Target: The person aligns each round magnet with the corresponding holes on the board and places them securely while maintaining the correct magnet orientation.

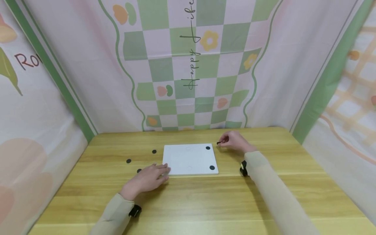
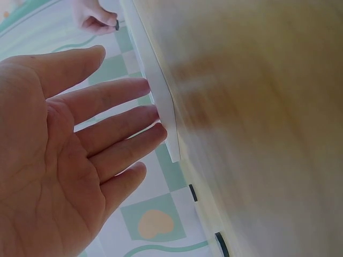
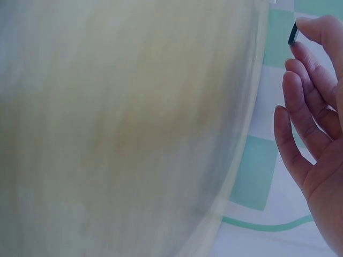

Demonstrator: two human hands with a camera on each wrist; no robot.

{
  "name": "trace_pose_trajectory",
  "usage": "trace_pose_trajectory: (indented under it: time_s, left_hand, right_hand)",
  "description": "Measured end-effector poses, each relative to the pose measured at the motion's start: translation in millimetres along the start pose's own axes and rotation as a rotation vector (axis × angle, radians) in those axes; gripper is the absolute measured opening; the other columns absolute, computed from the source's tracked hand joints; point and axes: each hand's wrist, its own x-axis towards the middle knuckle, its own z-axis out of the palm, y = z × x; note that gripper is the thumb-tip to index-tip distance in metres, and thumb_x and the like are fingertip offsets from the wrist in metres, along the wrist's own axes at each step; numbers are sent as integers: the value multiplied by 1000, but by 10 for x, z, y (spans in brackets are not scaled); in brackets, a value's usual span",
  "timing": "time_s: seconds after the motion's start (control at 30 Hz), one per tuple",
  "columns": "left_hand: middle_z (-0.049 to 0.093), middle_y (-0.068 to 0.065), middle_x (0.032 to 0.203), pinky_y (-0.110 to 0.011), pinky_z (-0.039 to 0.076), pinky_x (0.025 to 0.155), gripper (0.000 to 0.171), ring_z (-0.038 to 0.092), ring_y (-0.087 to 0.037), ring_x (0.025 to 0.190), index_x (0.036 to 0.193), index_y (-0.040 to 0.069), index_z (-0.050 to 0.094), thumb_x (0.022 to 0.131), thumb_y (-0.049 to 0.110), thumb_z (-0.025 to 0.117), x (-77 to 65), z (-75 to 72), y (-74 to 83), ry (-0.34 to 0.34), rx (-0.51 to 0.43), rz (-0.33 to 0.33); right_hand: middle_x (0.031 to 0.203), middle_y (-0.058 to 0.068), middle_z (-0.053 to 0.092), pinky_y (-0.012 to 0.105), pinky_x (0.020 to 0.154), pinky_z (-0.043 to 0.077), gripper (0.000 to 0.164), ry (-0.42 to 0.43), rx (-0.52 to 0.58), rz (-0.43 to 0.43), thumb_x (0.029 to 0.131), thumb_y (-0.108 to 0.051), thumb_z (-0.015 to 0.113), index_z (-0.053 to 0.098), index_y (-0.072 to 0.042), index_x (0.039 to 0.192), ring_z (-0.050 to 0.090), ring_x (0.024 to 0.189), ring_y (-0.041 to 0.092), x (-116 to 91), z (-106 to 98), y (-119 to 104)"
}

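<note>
A flat white board point(image 1: 188, 160) lies on the table, with one black disc point(image 1: 208, 148) at its back right corner and another black disc point(image 1: 212, 167) at its front right. Faint round marks show elsewhere on it. My left hand point(image 1: 151, 178) rests its fingertips on the board's front left corner, its fingers fairly straight in the left wrist view. Just beyond the board's back right corner, my right hand point(image 1: 235, 141) pinches a small black disc point(image 3: 292, 33) between thumb and index finger, above the table.
Left of the board lie three loose black discs: one near its edge point(image 1: 154, 151), another farther left point(image 1: 128, 161), and a third point(image 1: 139, 170) partly hidden by the left hand. Behind the wooden table point(image 1: 188, 202) hangs a checked curtain point(image 1: 194, 65); more curtains flank both sides.
</note>
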Motion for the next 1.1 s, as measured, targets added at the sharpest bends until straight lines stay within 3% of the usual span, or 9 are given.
trace_pose_trajectory:
  time_s: [1.1]
  left_hand:
    - [43, -15, 145, -51, 26, 115, 43, 41, -30, 135, 136, 7, 51, 101, 30, 45, -8, -12, 11, -10, -6, 3]
  right_hand:
    - [81, 1, 70, 23, 67, 54, 12, -20, 21, -28, 77, -15, 78, 73, -9, 86, 63, 72, 10, 215, 217, -249]
